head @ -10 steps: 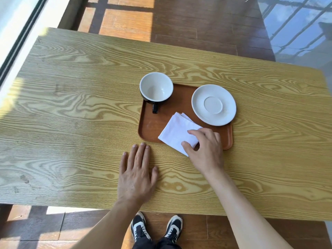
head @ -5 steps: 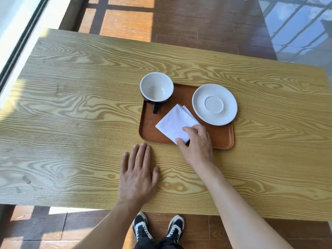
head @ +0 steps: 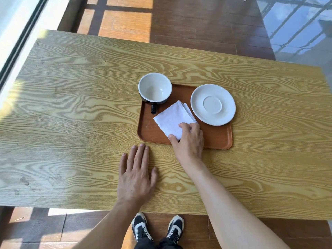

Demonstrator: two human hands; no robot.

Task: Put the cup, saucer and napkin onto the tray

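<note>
A brown tray (head: 215, 139) lies on the wooden table. At its far left corner stands a cup (head: 154, 88), dark outside and white inside, with its handle toward me. A white saucer (head: 212, 104) rests on the tray's far right part and overhangs the right rim a little. The folded white napkin (head: 172, 119) lies flat in the tray's middle. My right hand (head: 190, 141) pinches the napkin's near corner between thumb and fingers. My left hand (head: 135, 174) lies flat on the table, fingers spread, just in front of the tray's near left corner.
The wooden table (head: 71, 114) stretches wide to the left and right of the tray. Its near edge runs just above my shoes (head: 158, 229). Beyond the far edge is a brown plank floor, with a window frame along the left.
My right hand has slid the napkin farther onto the tray, away from me and leftward; it now lies wholly inside the rim. My left hand has stayed flat on the table.
</note>
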